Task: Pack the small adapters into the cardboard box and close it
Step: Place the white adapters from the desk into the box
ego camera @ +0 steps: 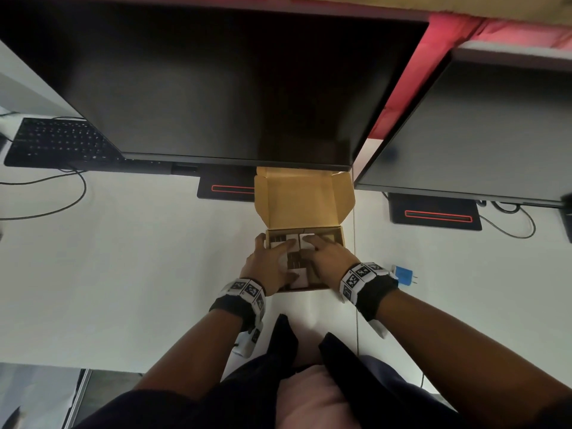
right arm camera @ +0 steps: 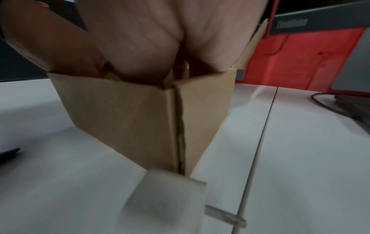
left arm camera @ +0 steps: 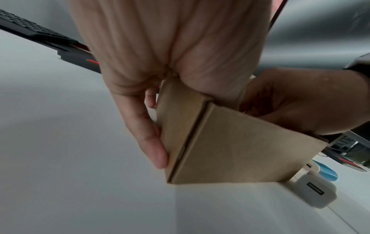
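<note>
Head view. The cardboard box [ego camera: 305,258] sits on the white desk [ego camera: 139,258] directly before me, its lid [ego camera: 301,199] standing open on the far side, under the monitor [ego camera: 216,78]. My left hand [ego camera: 267,267] lies over the box's left half with the thumb outside the left wall; my right hand [ego camera: 328,258] lies over the right half. Fingers of both are extended flat onto the white adapters [ego camera: 294,239] packed inside, pressing rather than clasping. One blue adapter [ego camera: 404,275] remains outside, on the desk just right of my right wrist, prongs pointing right.

Left wrist view. My palm bears down into the box opening; two fingers [left arm camera: 148,134] run straight down the outer left wall [left arm camera: 176,126]. Nothing is enclosed in this hand. A white adapter [left arm camera: 315,190] and the blue one lie together beyond the box's right corner.

Right wrist view. My right palm [right arm camera: 152,39] rests in the box opening; the fingertips are hidden, so I cannot confirm contact from here. A white adapter [right arm camera: 166,202], blurred, lies at the box's near right corner, prongs to the right.

Finding: the unpacked adapters lie right of the box, nearest my right hand; that hand should collect them before the lid is folded towards me.
</note>
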A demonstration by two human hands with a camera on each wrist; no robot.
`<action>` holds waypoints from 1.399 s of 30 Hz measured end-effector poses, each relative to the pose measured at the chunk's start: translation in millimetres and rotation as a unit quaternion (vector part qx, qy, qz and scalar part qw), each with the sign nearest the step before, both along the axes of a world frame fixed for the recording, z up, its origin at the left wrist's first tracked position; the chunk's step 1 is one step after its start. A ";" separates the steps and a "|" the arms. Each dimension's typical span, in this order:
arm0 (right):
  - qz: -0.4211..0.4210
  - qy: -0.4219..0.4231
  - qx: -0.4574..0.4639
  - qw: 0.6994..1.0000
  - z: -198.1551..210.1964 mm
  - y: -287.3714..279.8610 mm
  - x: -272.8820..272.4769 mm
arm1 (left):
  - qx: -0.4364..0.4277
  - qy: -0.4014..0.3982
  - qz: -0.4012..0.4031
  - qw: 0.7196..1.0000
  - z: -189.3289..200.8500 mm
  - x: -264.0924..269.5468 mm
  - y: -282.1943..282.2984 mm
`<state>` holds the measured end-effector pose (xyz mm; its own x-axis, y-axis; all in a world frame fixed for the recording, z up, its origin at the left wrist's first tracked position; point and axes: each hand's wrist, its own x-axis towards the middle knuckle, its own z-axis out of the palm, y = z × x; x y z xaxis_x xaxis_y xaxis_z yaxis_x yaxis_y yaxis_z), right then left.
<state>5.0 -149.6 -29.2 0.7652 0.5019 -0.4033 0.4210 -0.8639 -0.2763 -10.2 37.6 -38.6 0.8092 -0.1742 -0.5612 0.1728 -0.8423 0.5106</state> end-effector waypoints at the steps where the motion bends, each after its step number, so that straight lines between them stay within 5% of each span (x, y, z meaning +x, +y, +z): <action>1: 0.003 -0.004 0.005 1.000 0.4 0.2 -0.3 | -0.001 0.000 0.000 1.000 -0.5 -0.2 -0.4; 6: -0.022 -0.074 0.039 0.996 8.2 -13.3 -4.7 | -0.010 -0.007 -0.014 1.000 -0.7 0.3 -1.8; 9: -0.163 -0.171 0.162 0.958 10.8 -35.9 -10.1 | -0.020 -0.003 -0.006 1.000 -1.9 -1.3 1.4; 13: -0.325 -0.143 0.153 0.922 5.6 -77.5 -22.6 | -0.028 -0.003 0.005 1.000 -4.7 0.2 1.3; 18: -0.301 0.030 0.080 0.950 -8.3 -91.0 -59.6 | -0.017 -0.001 0.001 1.000 -6.7 -0.2 3.7; 24: -0.291 0.097 0.066 0.949 -24.0 -94.9 -83.3 | -0.017 0.000 0.002 1.000 -6.9 -0.8 4.1; 30: -0.289 0.079 0.066 0.952 -27.6 -87.6 -80.0 | -0.010 -0.003 -0.001 1.000 -6.0 -1.2 5.6; 36: -0.395 -0.058 0.160 0.903 -5.3 -101.6 -54.6 | -0.012 -0.001 0.000 1.000 -6.7 -1.4 3.4; 39: -0.358 -0.122 0.194 0.905 14.6 -84.9 -36.8 | -0.025 0.002 0.008 1.000 -5.0 -2.0 4.9; 42: -0.258 -0.078 0.226 0.936 30.1 -51.7 -24.2 | -0.009 0.008 -0.006 1.000 1.2 -0.1 3.8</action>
